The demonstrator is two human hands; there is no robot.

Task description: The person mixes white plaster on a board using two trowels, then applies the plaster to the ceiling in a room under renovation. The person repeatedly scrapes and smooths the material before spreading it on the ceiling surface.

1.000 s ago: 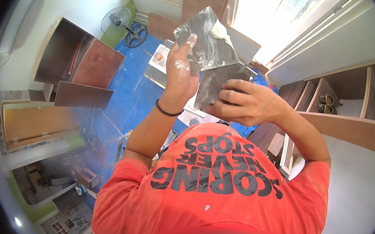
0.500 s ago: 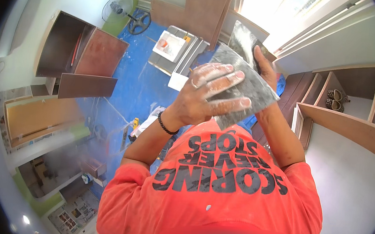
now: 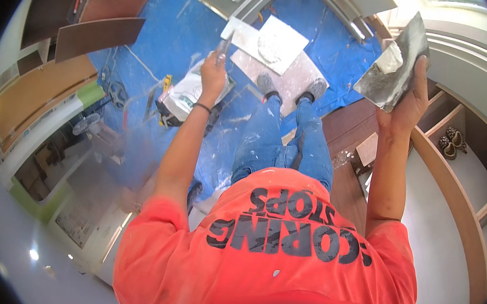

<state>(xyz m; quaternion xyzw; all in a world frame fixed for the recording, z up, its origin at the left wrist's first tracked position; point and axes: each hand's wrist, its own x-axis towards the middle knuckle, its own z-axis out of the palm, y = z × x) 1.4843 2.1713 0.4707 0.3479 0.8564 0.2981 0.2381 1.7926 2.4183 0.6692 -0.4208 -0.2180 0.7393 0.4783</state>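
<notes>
My right hand, up at the right, grips a square grey metal plate by its lower edge. On the plate sits a lump of white putty, with white smears around it. Held out left of centre, my left hand is closed on a thin grey plate, seen almost edge-on. Beyond that hand, a white board with a round patch of white paste lies low, over a larger pale board near my feet.
Blue sheeting covers the floor. A white bag stands left of my legs. Brown panels lean at the far left. At the right is a wooden shelf unit with a pair of patterned shoes.
My hands have moved apart: the left lowered outward with its plate, the right swung farther right with the other. The view has tilted down, showing my legs and the boards by my feet.
</notes>
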